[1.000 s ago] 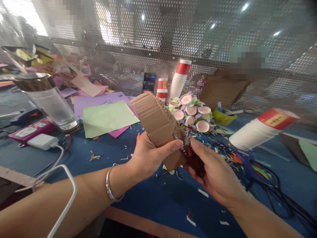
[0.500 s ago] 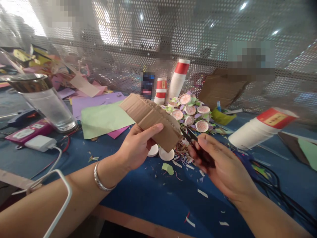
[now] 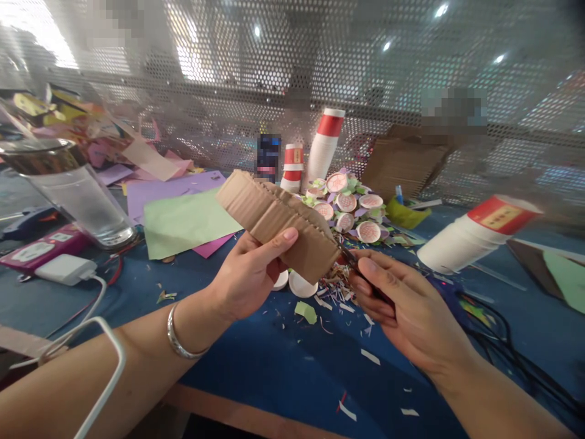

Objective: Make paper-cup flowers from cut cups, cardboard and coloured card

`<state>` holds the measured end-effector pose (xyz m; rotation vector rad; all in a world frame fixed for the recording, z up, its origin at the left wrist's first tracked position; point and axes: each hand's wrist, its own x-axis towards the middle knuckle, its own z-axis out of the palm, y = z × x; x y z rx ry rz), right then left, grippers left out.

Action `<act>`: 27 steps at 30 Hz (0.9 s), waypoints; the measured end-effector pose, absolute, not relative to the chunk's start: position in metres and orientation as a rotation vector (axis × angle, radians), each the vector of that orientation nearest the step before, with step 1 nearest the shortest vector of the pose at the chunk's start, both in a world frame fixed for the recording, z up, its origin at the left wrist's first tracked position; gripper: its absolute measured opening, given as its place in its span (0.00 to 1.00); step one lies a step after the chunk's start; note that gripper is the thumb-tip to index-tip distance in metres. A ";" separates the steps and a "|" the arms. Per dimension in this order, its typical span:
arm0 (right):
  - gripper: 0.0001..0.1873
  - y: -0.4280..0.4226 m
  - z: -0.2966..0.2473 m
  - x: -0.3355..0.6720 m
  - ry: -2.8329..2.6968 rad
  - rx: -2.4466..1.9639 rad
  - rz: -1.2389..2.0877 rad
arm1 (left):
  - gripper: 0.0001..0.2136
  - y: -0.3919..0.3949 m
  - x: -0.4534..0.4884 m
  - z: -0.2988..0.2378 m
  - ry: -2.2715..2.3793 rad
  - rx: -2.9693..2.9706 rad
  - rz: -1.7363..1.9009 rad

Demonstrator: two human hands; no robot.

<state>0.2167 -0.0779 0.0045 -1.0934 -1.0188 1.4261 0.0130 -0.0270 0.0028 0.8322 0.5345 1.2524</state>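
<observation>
Between the thumb and fingers of my left hand [image 3: 256,268] is a piece of corrugated cardboard [image 3: 278,219], tilted, with a ragged upper edge. My right hand [image 3: 402,292] is wrapped round dark scissors [image 3: 365,277]. Their blades meet the cardboard's right edge and look nearly closed. Behind the cardboard lies a heap of paper cup bottoms [image 3: 346,202] with red markings and coloured paper bits. Two plain white discs [image 3: 303,285] lie under the cardboard, partly hidden by it and my left hand.
Stacked paper cups [image 3: 325,143] stand at the back; another cup stack [image 3: 475,235] leans at the right. A water tumbler [image 3: 86,195], a white charger [image 3: 66,268] and green paper [image 3: 187,222] are at the left. Paper scraps [image 3: 306,312] litter the blue table [image 3: 274,372]. Black cables [image 3: 507,347] run at the right.
The scissor blades have closed from apart to nearly together at the cardboard's right edge. Both hands keep their hold, and the whole view has shifted slightly.
</observation>
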 end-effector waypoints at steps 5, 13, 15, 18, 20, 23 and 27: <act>0.17 -0.078 0.008 0.216 -0.981 -1.057 1.473 | 0.10 -0.027 0.011 0.006 0.503 0.821 1.309; 0.16 -0.079 0.007 0.220 -1.050 -1.054 1.534 | 0.10 -0.028 0.015 -0.002 0.477 0.849 1.204; 0.16 -0.080 0.006 0.220 -1.063 -1.057 1.530 | 0.11 -0.029 0.016 -0.004 0.454 0.844 1.200; 0.17 -0.080 0.006 0.220 -1.089 -1.057 1.515 | 0.12 -0.030 0.017 -0.004 0.466 0.827 1.197; 0.16 -0.079 0.006 0.220 -1.097 -1.055 1.506 | 0.12 -0.031 0.018 -0.004 0.489 0.813 1.186; 0.15 -0.078 0.007 0.221 -1.095 -1.057 1.489 | 0.13 -0.032 0.018 -0.004 0.528 0.809 1.151; 0.15 -0.076 0.008 0.221 -1.118 -1.054 1.473 | 0.15 -0.029 0.015 -0.003 0.606 0.848 1.072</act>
